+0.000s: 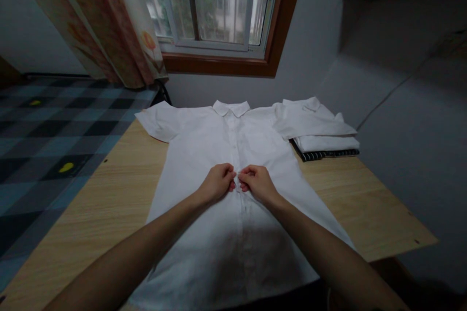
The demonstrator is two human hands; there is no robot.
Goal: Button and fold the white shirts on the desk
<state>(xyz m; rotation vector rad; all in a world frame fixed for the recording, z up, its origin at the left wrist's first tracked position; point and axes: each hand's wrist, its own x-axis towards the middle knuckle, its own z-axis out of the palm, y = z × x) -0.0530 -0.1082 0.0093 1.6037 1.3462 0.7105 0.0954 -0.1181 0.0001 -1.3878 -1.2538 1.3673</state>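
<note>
1. At my far left lay a bed (pixel 40 129), its cover in dark and blue-grey checks with small yellow marks.
2. Next, a patterned curtain (pixel 109 24) with an orange tulip hung beside the window, its lower end near the bed.
3. The pale wooden counter (pixel 120 180) showed bare grain between the bed and the garment.
4. The white shirt (pixel 200 141) lay spread on the counter in front of me, front side up, collar toward the wall and hem toward my body, with its short sleeves out to either side.
5. Beyond the collar was the window (pixel 215 5), barred outside and framed in brown wood.
6. My left hand (pixel 220 180) was closed, its fingertips pinching the shirt at the middle of its front strip.
7. My right hand (pixel 257 180), just beside it, was also closed and pinching the same strip; a button may have been between my fingertips, but it was too small to make out.
8. On the right, a stack of folded clothes (pixel 326 143) sat on the counter, white above and dark striped at the bottom, near the shirt's sleeve.
9. Farther right, a thin cable (pixel 386 97) slanted along the wall.
</note>
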